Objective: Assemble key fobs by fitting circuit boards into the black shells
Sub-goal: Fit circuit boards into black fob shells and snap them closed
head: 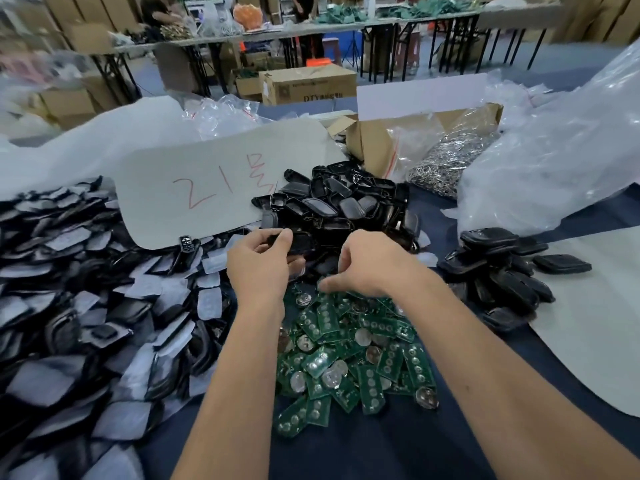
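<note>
Nearest, green circuit boards [349, 362] heaped on the dark surface [398, 452], right hand [367, 263] pinching into them. Beyond, left hand [258, 263] grasping a black shell [298, 242], long axis left-right. Farther, card [221, 181] marked "21".

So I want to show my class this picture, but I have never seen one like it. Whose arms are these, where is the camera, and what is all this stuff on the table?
There is no machine here. The camera sits on a person's head and looks down at their own two bare arms.

The left hand holds a black shell in its grip. The right hand reaches down with curled fingers to the pile of green circuit boards; whether it has one yet is hidden.

Behind the hands lies a heap of empty black shells. On the left spreads a mass of black parts with grey backing. On the right sits a smaller pile of closed black fobs. A white card with red writing lies behind.
</note>
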Action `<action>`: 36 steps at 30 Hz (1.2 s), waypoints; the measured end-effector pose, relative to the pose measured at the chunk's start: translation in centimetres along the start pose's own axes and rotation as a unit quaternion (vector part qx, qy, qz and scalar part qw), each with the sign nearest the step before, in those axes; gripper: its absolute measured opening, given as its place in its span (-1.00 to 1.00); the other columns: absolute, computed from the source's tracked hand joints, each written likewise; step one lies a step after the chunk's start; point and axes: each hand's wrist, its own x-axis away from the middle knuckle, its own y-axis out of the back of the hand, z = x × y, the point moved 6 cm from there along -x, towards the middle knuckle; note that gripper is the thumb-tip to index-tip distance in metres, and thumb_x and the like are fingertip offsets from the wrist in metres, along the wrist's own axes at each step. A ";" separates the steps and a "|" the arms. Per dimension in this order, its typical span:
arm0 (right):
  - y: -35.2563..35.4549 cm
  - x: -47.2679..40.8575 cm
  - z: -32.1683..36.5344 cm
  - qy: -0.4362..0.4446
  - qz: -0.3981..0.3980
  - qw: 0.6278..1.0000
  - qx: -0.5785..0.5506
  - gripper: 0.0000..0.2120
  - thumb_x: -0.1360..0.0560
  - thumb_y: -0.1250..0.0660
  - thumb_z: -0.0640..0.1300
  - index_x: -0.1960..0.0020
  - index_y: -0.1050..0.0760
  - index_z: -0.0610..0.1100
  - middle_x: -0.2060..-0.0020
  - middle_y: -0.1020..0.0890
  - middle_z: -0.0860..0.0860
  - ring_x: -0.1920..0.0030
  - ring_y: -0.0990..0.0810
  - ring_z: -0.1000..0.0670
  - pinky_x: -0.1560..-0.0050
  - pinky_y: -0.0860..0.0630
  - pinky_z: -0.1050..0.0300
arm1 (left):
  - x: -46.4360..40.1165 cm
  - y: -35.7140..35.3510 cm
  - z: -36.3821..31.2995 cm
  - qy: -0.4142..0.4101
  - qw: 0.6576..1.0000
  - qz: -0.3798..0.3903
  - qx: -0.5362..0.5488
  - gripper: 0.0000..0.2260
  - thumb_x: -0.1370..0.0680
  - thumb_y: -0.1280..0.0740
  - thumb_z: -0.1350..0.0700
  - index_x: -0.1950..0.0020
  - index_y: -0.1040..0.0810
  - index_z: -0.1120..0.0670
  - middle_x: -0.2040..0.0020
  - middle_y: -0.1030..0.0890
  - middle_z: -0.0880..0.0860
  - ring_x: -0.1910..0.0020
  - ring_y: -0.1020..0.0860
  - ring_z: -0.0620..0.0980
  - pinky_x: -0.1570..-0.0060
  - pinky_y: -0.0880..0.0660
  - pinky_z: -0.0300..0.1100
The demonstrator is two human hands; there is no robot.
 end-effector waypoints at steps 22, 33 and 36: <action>-3.0 -3.2 3.6 0.167 -0.080 0.896 -0.403 -0.87 -0.66 -0.33 -0.20 -0.09 -0.61 0.00 0.37 -0.64 0.04 0.41 -0.47 0.07 0.49 -0.34 0.20 | -0.9 3.6 0.5 0.080 0.988 0.133 0.014 -0.85 -0.67 -0.20 0.40 -0.13 -0.56 0.31 -0.17 -0.64 0.34 -0.04 -0.73 0.23 0.03 -0.68 -0.17; -3.8 -2.2 4.0 0.162 -0.160 0.883 -0.412 -0.86 -0.54 -0.51 -0.25 0.06 -0.55 -0.24 0.43 -0.66 -0.12 0.52 -0.59 -0.13 0.49 -0.57 0.05 | -1.1 3.6 1.0 0.103 0.985 0.123 0.058 -0.90 -0.64 -0.22 0.40 -0.03 -0.51 0.27 0.01 -0.68 0.36 0.19 -0.75 0.20 0.21 -0.69 -0.13; -4.1 -2.1 4.1 0.151 -0.180 0.884 -0.404 -0.85 -0.52 -0.53 -0.24 0.11 -0.56 -0.23 0.43 -0.66 -0.12 0.54 -0.60 -0.12 0.51 -0.56 0.08 | -1.3 3.6 1.1 0.103 0.985 0.122 0.059 -0.89 -0.63 -0.21 0.39 -0.02 -0.51 0.26 0.03 -0.66 0.33 0.23 -0.74 0.20 0.22 -0.69 -0.12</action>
